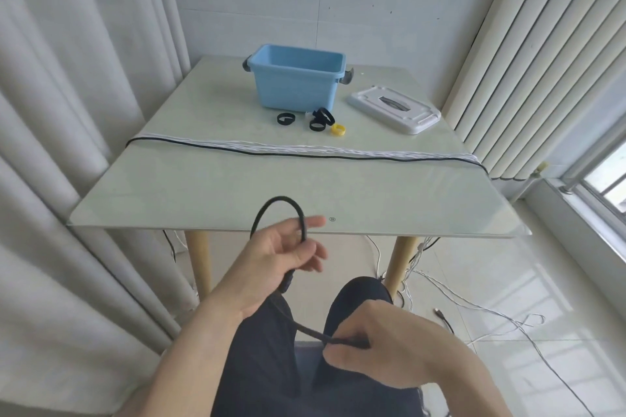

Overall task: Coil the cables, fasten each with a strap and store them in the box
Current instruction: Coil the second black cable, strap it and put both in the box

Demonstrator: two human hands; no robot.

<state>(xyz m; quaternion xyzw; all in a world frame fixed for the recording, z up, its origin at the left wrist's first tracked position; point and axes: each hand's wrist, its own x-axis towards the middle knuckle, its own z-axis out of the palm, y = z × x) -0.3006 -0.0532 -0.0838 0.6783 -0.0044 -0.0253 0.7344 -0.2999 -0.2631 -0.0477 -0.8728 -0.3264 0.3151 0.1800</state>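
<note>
Between both hands' fingers, black cable

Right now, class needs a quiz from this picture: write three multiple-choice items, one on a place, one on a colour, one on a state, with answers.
1. Where does the white lid lie? A in the box; B on the table right of the box; C on the floor.
2. What colour is the box? A blue; B red; C green.
3. What do the hands hold? A a strap; B nothing; C a black cable.

Answers: B, it rests on the table; A, pale blue plastic; C, left hand and right hand both grip it.
</note>
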